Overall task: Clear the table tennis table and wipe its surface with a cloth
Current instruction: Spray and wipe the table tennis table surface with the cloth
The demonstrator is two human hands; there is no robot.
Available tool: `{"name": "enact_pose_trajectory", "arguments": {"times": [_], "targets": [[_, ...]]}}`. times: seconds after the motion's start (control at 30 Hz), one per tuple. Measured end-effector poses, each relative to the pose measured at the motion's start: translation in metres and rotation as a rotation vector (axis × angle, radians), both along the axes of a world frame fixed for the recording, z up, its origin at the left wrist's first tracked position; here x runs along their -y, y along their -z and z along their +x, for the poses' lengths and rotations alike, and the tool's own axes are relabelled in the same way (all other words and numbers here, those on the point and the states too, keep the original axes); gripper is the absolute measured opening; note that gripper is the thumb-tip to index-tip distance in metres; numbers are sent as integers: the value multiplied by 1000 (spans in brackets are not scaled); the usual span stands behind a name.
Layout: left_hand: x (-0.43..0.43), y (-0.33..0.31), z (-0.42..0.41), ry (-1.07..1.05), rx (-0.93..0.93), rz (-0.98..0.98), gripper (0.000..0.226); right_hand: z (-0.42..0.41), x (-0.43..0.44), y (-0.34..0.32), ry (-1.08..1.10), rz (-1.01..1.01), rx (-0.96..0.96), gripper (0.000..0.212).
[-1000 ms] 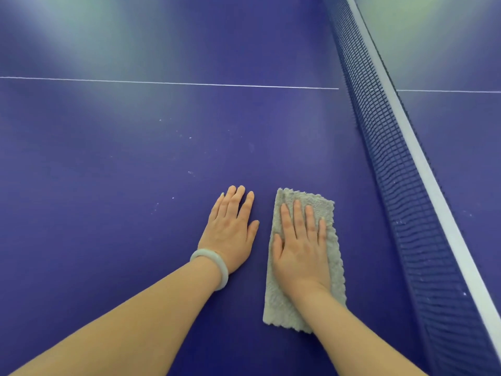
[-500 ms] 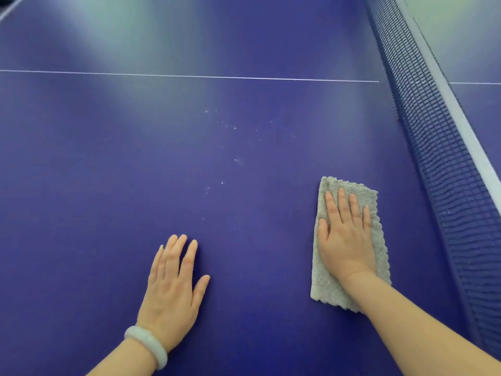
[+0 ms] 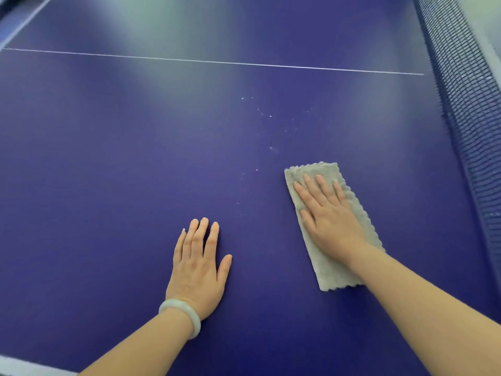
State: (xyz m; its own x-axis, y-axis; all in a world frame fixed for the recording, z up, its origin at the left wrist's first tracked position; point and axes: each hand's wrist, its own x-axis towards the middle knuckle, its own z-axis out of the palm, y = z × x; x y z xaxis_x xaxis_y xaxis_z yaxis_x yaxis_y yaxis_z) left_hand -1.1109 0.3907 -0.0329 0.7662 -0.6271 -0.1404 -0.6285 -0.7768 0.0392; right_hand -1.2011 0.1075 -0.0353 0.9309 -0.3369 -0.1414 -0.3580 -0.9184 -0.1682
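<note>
A folded grey cloth (image 3: 326,263) lies flat on the dark blue table tennis table (image 3: 108,164), right of centre. My right hand (image 3: 328,215) presses down on it with straight, spread fingers. To its left, my left hand (image 3: 199,270) rests palm-down on the bare table, a pale bangle on its wrist. Small white specks (image 3: 267,118) dot the surface beyond both hands.
The blue net (image 3: 471,109) runs along the right side from far to near. A thin white centre line (image 3: 217,62) crosses the table further ahead. The table's white edge stripe (image 3: 24,369) shows at the bottom left corner.
The cloth and my right hand have slid left, away from the net, and the cloth has tilted. My left hand moved apart from the right, staying flat on the table.
</note>
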Motion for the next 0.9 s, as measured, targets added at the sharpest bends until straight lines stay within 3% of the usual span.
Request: {"name": "enact_pose_trajectory", "arguments": {"times": [0.07,0.17,0.27,0.4,0.5,0.63,0.73,0.9], "targets": [[-1,0,0,1,6,-4,67,-45,1,3,83,-20,12,57],[-1,1,0,12,2,-3,66,-109,-15,4,450,-45,2,60],[0,2,0,26,2,2,66,-110,-67,5,642,-79,-23,62],[1,1,1,19,-6,18,68,-32,-101,3,619,-43,11,64],[1,2,1,9,-13,15,68,13,-75,4,565,-22,10,61],[0,2,1,23,-18,-15,68,-15,-35,4,692,-27,-5,61],[0,2,2,33,-30,-33,68,-58,-69,5,833,-8,-7,65],[-1,3,3,39,-49,-47,67,-31,-159,14,674,-92,55,66]]}}
